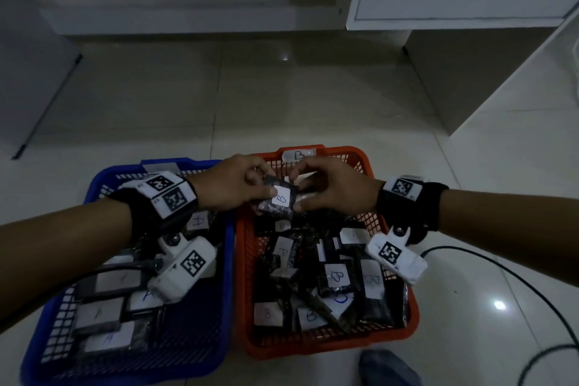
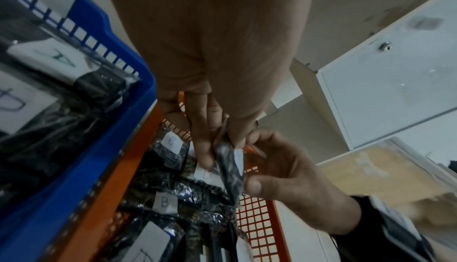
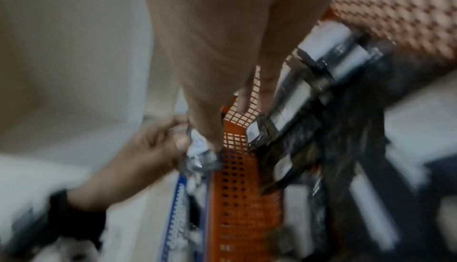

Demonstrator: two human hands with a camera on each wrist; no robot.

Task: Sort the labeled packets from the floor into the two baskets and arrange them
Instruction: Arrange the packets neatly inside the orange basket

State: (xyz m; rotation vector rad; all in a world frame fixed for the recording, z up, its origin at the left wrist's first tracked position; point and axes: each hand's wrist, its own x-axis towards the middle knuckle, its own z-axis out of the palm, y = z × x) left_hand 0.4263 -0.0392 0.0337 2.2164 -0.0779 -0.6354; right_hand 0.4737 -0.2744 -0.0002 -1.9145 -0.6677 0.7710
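Here both the left hand [image 1: 233,186] and right hand [image 1: 332,189] pinch a crinkly B-labelled foil packet [image 1: 279,201] over the orange mesh basket [image 1: 244,276].

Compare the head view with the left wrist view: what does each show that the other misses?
Only the head view shows the B on the held packet, both whole baskets and the black cable on the floor. Only the left wrist view shows the packet edge-on, the left hand pinching it between fingers and thumb, and a white cabinet door above. Both show the right hand, the blue basket and the orange basket.
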